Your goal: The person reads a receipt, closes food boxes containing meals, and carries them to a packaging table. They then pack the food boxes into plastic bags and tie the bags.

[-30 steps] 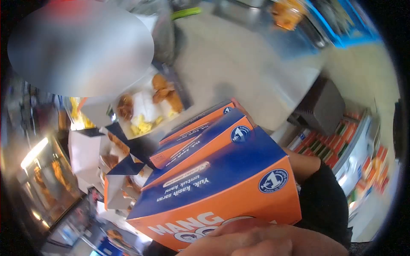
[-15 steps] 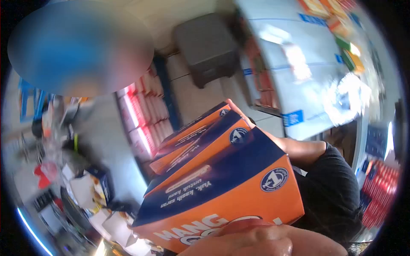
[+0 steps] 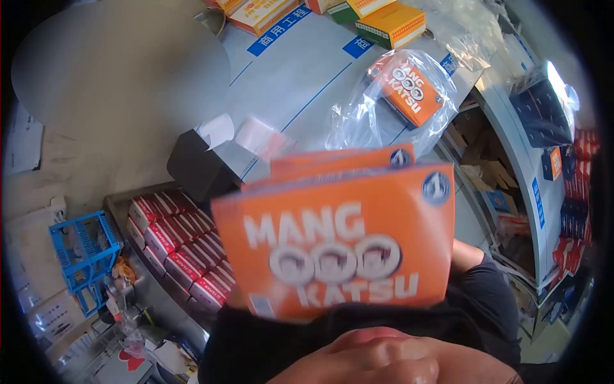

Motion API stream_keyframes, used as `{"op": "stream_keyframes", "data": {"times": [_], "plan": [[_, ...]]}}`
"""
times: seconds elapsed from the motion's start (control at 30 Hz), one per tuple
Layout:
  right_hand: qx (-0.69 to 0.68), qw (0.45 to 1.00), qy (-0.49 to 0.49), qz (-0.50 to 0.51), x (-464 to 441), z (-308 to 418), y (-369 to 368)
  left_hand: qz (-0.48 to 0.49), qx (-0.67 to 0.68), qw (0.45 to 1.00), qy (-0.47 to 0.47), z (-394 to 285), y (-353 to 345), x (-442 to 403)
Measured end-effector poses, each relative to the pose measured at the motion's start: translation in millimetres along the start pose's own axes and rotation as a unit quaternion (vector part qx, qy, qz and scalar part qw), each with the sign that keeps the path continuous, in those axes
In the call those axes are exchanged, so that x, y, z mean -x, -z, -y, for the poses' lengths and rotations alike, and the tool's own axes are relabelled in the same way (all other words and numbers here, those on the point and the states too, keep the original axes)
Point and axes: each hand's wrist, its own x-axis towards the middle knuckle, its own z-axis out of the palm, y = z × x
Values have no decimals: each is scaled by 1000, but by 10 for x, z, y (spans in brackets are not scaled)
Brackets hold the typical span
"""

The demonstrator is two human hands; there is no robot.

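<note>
Several orange cardboard food boxes (image 3: 419, 240) printed "MANG KATSU" are stacked one behind another against my chest, front face towards me. My right forearm (image 3: 468, 255) comes out of a dark sleeve and runs behind them at the right. The right hand grips the stack, its fingers hidden by the cardboard. A patch of skin, apparently my left hand (image 3: 236, 298), shows at the lower left edge of the front box. Its fingers are out of sight. Beyond the stack, another orange box (image 3: 409, 93) lies in a clear plastic bag (image 3: 348, 125) on the light counter (image 3: 294, 77).
A dark printer-like device (image 3: 198, 169) with white paper sits at the counter's near edge. Red-and-white boxes (image 3: 185, 256) are packed in rows at left, beside a blue plastic rack (image 3: 86, 249). Yellow-and-green boxes (image 3: 390, 27) lie at the back. A dark blue box (image 3: 542, 109) stands at right.
My view has swung round to the counter with the bagged box. The held boxes have tilted, so their orange front shows instead of the dark blue tops. My right fingertips are now hidden.
</note>
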Motion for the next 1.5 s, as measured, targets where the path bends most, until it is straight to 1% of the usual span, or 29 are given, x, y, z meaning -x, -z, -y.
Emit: {"op": "stream_keyframes", "data": {"times": [0.07,0.17,0.23,0.27,0.4,0.53,0.57,0.63,0.67,0.7,0.73,0.77,0.83,0.87,0.9,0.93,0.97,1.0,1.03,1.07,1.1,1.13,1.17,1.2,1.27,1.3,1.33,1.4,1.5], "plan": [[-151,985,-80,-26,-195,-59,263,27,-19,999,-29,-264,-373,-231],[-291,952,-21,-89,-686,60,243,61,-37,994,-83,-734,-856,-671],[-64,975,171,-125,-1114,-32,409,72,-42,989,-119,-1060,-1173,-980],[-65,985,122,-102,-1494,-223,763,77,-42,987,-136,-1210,-1331,-1142],[-48,994,67,-73,-2312,30,871,72,-39,980,-181,-1624,-1920,-1755],[-111,983,-27,-141,-2601,-51,857,49,-42,976,-209,-1713,-2235,-2148],[-45,975,-36,-215,-2618,-137,972,44,-49,974,-219,-1713,-2257,-2179],[202,957,44,-206,-2717,-290,1336,25,-75,964,-253,-1693,-2288,-2160],[409,888,106,-182,-2724,-299,1523,16,-87,960,-266,-1667,-2294,-2100],[579,783,158,-164,-2689,-205,1708,8,-90,958,-271,-1638,-2296,-2025],[674,690,204,-165,-2619,-84,1872,0,-83,959,-269,-1623,-2280,-1956],[703,638,257,-181,-2529,61,1962,-83,-52,953,-287,-1401,-2281,-2029],[521,734,361,-243,-2270,437,1875,25,-60,961,-269,-1361,-1604,-1229],[423,759,421,-259,-2152,626,1801,-8,-95,943,-318,-1095,-1306,-981],[339,772,481,-239,-2150,634,1297,-10,-230,903,-362,-840,-885,-722],[375,751,500,-212,-2074,590,737,-26,-351,883,-310,-648,-487,-413],[409,728,519,-184,-2003,541,172,14,-287,934,-211,-480,-50,-54],[563,641,501,-142,-1703,326,-754,-97,-192,938,-270,41,602,349],[655,574,488,-61,-1478,95,-1559,-122,-174,976,-36,221,1058,617],[444,859,253,-24,-1530,-264,-2020,-235,-115,957,-126,704,1467,827],[405,900,148,71,-1505,-647,-2445,-295,-77,938,-167,1028,1917,1160],[305,891,160,296,-1310,-1032,-2873,-326,84,932,-135,1435,2326,1350],[356,836,168,383,-987,-1339,-3375,-430,90,895,-80,1606,2618,1692],[366,792,121,473,-772,-1732,-3790,-474,182,853,-124,1813,2892,1979],[357,712,47,602,-405,-2854,-4471,-527,242,808,-100,1758,3159,2682],[313,694,-102,641,-172,-3234,-4828,-532,292,785,-125,1924,3266,2827],[360,654,-16,666,5,-3709,-5128,-535,340,759,-149,2082,3350,2935],[365,670,-76,643,295,-4540,-5745,-508,353,769,-158,2218,3469,3072],[425,700,-119,561,511,-5258,-6572,-482,354,790,-137,2277,3642,3125]]}}
